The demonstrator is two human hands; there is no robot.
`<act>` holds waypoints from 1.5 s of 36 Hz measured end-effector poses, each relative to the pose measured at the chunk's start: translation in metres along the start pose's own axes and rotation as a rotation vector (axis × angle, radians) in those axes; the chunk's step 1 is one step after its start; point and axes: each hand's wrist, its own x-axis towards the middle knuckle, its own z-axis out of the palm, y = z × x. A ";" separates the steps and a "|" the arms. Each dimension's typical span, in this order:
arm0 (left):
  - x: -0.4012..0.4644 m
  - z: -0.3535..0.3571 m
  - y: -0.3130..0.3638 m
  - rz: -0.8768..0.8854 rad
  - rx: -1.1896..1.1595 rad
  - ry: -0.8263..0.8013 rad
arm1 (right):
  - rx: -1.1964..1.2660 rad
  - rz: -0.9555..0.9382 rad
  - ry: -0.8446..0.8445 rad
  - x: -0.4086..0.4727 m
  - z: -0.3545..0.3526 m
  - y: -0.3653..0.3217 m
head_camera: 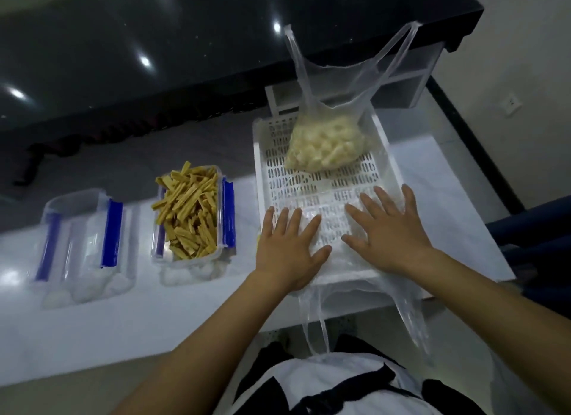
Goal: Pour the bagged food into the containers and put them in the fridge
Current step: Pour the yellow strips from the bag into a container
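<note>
A white slotted basket (262,173) stands on the white table. At its far end lies a clear bag of pale food chunks (327,147), its handles sticking upward. An empty clear plastic bag (333,226) is spread flat over the basket's near end, its handles hanging off the table edge. My left hand (287,247) and my right hand (389,232) both press flat on this empty bag with fingers spread. Left of the basket, a clear container (221,254) with blue clips is full of yellow-brown sticks. Another clear container (80,238) further left holds nothing.
The white table (154,322) ends close to my body. A dark glossy counter (185,43) runs along the far side. A white shelf frame (411,84) sits under the counter at the right. A wall socket (511,102) is far right.
</note>
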 end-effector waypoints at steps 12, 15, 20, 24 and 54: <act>-0.068 -0.008 -0.030 -0.355 -1.056 0.926 | 0.396 -0.131 0.069 -0.015 -0.033 -0.013; -0.093 0.020 -0.038 -0.554 -1.107 0.934 | 0.463 -0.272 -0.013 -0.020 -0.038 -0.034; -0.104 0.062 -0.040 -0.767 -1.034 0.620 | 0.377 -0.372 -0.191 -0.019 -0.029 -0.068; -0.084 0.063 -0.039 -0.787 -0.920 0.437 | 0.328 -0.351 -0.208 -0.017 -0.014 -0.071; -0.128 0.014 -0.130 -0.698 -0.647 0.685 | 0.364 -0.258 -0.188 0.003 -0.026 -0.056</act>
